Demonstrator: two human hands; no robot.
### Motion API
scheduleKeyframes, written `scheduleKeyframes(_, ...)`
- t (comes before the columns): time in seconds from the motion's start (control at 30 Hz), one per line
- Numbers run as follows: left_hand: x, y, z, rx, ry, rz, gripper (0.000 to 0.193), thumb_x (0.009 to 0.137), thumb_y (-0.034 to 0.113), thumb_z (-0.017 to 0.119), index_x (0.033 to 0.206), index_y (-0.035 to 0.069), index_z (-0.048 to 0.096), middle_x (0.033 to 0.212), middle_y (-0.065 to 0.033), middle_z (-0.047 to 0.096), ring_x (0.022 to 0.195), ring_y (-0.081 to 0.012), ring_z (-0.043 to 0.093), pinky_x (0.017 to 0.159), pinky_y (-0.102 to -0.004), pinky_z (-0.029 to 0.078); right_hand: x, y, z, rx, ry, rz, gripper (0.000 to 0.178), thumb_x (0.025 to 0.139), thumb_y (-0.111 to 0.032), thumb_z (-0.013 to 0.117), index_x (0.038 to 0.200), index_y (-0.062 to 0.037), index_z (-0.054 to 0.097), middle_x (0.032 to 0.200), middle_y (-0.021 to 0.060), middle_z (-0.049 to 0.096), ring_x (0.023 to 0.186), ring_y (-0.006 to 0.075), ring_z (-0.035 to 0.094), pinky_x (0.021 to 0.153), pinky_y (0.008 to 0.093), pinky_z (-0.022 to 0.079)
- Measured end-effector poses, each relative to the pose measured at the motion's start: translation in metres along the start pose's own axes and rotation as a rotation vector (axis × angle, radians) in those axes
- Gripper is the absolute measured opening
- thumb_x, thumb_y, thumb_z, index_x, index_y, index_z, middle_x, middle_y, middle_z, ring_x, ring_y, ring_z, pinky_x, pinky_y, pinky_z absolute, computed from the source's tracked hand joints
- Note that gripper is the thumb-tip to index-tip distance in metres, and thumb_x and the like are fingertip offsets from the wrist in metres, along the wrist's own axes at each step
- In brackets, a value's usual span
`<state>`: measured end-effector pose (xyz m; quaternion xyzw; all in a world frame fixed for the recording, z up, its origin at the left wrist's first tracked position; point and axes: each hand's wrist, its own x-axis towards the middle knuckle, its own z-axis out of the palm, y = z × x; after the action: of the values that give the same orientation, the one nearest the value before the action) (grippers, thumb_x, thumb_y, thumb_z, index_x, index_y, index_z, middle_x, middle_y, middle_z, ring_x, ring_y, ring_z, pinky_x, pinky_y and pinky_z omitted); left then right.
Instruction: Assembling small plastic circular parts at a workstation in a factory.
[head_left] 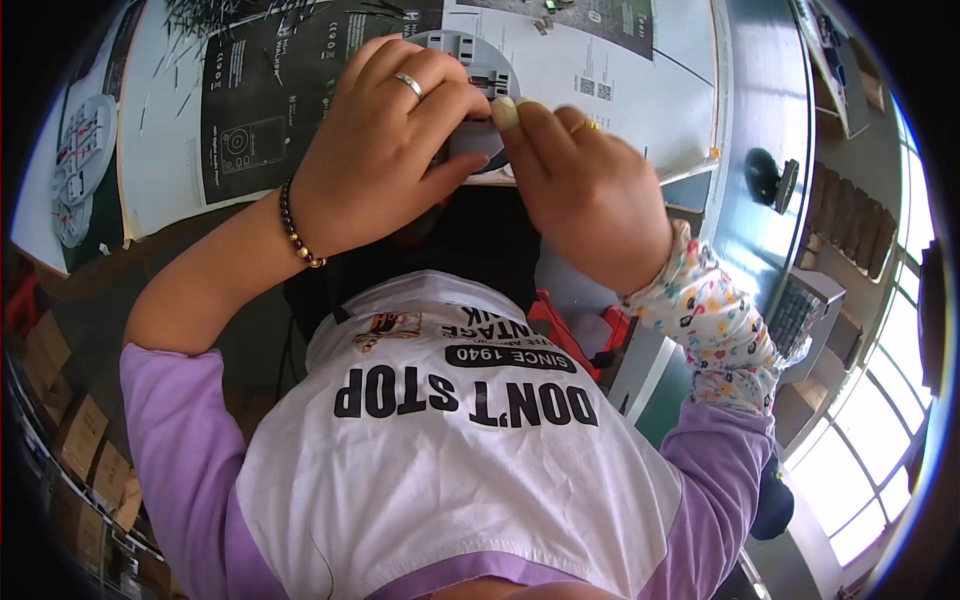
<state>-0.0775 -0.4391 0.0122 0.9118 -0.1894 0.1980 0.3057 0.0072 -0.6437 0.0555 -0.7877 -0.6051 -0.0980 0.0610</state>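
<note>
A round light-grey plastic housing (500,58) with raised slots and small fittings lies at the near edge of the work surface, partly covered by my hands. My left hand (395,145), with a ring and a beaded bracelet, curls over its left side, fingers bent and thumb pointing right. The fingers of my right hand (590,185) are pinched together at the housing's near right part, close to my left fingertips. Pale finger covers (506,112) sit on my right fingertips. Whatever lies between those fingertips is too small or hidden to make out.
Several similar grey housings (85,160) with red bits lie at the far left. Dark wire scraps (235,15) are scattered at the back left, and small metal pieces (545,22) at the back. Printed sheets (300,90) cover the surface. A black round object (768,178) stands at right.
</note>
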Motion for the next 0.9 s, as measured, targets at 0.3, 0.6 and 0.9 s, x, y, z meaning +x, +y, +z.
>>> scheduleKeyframes(0.3,-0.016,-0.001,0.002,-0.016,-0.029,0.034,0.046,0.075,0.026,0.083,0.117,0.013,0.067,0.130,-0.0061,0.058,0.117,-0.0303,0.055,0.111,-0.0579,0.037,0.019,0.031,0.002,2.041,0.496,0.150,0.060,0.106,-0.055,0.030,0.074,-0.0103,0.054,0.069,0.0020,0.048,0.055,0.0120,0.034,0.043,0.0247,0.028)
scheduleKeyframes(0.6,-0.025,0.000,0.007,0.017,0.045,0.039,0.052,0.071,0.024,0.085,0.119,0.014,0.068,0.125,-0.0004,0.059,0.117,-0.0245,0.055,0.109,-0.0589,0.038,0.036,0.020,0.016,1.826,0.263,0.135,0.049,0.106,-0.040,0.035,0.067,-0.0113,0.043,0.062,0.0005,0.037,0.053,0.0129,0.032,0.044,0.0240,0.028)
scheduleKeyframes(0.9,-0.022,0.004,0.008,0.037,0.023,0.063,0.054,0.069,0.021,0.086,0.120,0.012,0.069,0.114,0.0035,0.057,0.108,-0.0207,0.055,0.109,-0.0604,0.037,0.039,0.008,0.004,1.914,0.439,0.454,0.045,0.106,-0.036,0.032,0.069,-0.0105,0.038,0.061,0.0009,0.037,0.050,0.0153,0.031,0.044,0.0271,0.027)
